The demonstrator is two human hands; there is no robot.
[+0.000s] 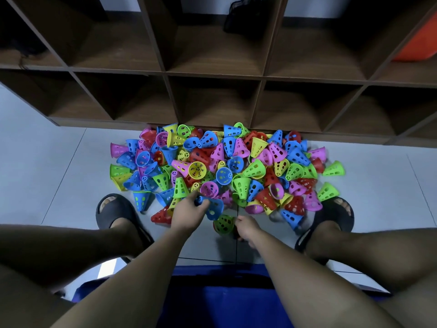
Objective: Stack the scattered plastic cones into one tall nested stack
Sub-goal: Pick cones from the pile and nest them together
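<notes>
A wide heap of small perforated plastic cones [227, 166] in blue, green, red, pink and yellow lies on the floor against the shelf. My left hand [188, 213] grips a blue cone [214, 208] by its narrow end, at the heap's near edge. Just below it lies a green cone [223, 224] on its side. My right hand [246, 227] is beside that green cone with its fingers curled at the cone's right edge; whether it grips the cone is unclear.
A dark wooden cubby shelf [212, 74] stands behind the heap. My two feet in black slides [113, 209] [335, 214] flank the heap on the grey tiled floor [47, 174]. A blue seat [220, 299] is under me.
</notes>
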